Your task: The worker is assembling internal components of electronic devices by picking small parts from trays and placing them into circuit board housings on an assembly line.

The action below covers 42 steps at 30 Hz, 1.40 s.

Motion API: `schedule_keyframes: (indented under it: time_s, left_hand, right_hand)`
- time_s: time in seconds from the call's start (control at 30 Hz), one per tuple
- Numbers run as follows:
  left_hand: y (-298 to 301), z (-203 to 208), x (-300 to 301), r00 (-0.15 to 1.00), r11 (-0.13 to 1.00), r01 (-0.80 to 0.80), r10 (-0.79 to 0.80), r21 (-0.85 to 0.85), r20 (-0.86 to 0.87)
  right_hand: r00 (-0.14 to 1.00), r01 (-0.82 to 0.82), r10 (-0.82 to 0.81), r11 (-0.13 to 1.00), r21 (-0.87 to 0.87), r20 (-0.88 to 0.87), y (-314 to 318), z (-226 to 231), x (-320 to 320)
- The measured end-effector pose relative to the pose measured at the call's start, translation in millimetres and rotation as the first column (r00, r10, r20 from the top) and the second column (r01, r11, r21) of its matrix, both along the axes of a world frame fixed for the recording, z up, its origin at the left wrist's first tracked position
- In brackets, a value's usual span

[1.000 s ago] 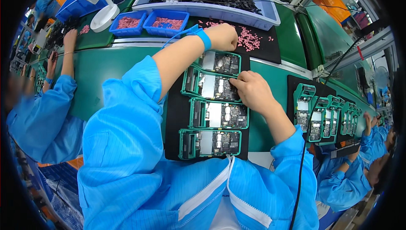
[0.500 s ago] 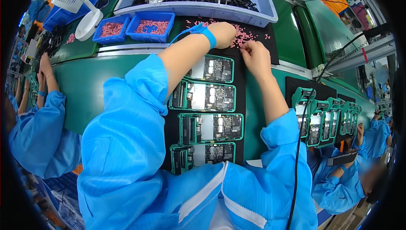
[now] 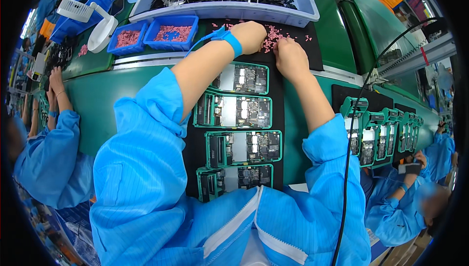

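My left hand (image 3: 249, 37), with a blue wrist strap (image 3: 228, 39), hovers over a spread of small pink pieces (image 3: 271, 35) on a black mat (image 3: 310, 55). Its fingers are curled and mostly hidden behind the knuckles. Beside it, at the pile's near right edge, my right hand (image 3: 291, 59) has thumb and fingers pinched together; anything between them is too small to make out. Nearer to me, several phone-like devices with bare circuit boards lie in green frames, among them one top device (image 3: 250, 78) below my left wrist and another device (image 3: 254, 112) beneath it.
Two blue bins (image 3: 169, 44) of pink pieces stand to the left, beside a white fan (image 3: 101, 36). A large pale tub (image 3: 215, 10) of black parts sits behind. More green-framed devices (image 3: 368, 144) line the right; a black cable (image 3: 346, 183) hangs there. Co-workers (image 3: 46, 153) sit on both sides.
My hands have shifted slightly left, and the fingers of my right hand have come closer to the pink pieces and my left hand. The framed devices have not moved.
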<state>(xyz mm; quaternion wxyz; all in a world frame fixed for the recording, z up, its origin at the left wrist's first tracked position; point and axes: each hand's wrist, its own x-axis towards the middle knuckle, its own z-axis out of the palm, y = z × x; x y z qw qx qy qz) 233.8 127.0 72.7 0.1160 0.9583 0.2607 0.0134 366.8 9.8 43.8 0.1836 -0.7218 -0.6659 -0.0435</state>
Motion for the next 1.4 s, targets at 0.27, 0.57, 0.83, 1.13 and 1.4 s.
schedule_keyframes:
  time_s: [0.27, 0.57, 0.83, 1.13, 1.4]
  left_hand:
    - [-12.1, 2.9, 1.1, 0.999, 0.999, 0.004, -0.002, 0.053, -0.04]
    - [-18.0, 9.3, -6.9, 1.0, 1.0, -0.001, 0.001, -0.03, -0.015]
    - [-29.5, 6.8, -8.0, 0.996, 0.998, -0.063, 0.064, 0.015, -0.056]
    - [-46.9, 12.8, -29.2, 0.99, 0.992, 0.12, -0.118, -0.027, 0.081]
    - [-132.2, 53.4, -73.3, 0.949, 0.92, 0.306, -0.273, -0.246, 0.16]
  right_hand:
    - [0.987, -0.041, 0.062, 0.99, 0.138, -0.147, -24.9, 5.9, -8.5]
    - [0.996, -0.023, 0.033, 0.991, 0.129, -0.077, -42.3, 2.1, -7.2]
    - [0.998, -0.029, 0.032, 0.998, 0.051, -0.049, -50.6, 3.8, -9.9]
    - [0.958, -0.004, 0.012, 1.0, 0.031, -0.285, -109.0, 22.4, -28.6]
    - [0.963, -0.059, 0.057, 0.998, 0.002, -0.263, -150.8, 12.9, -31.1]
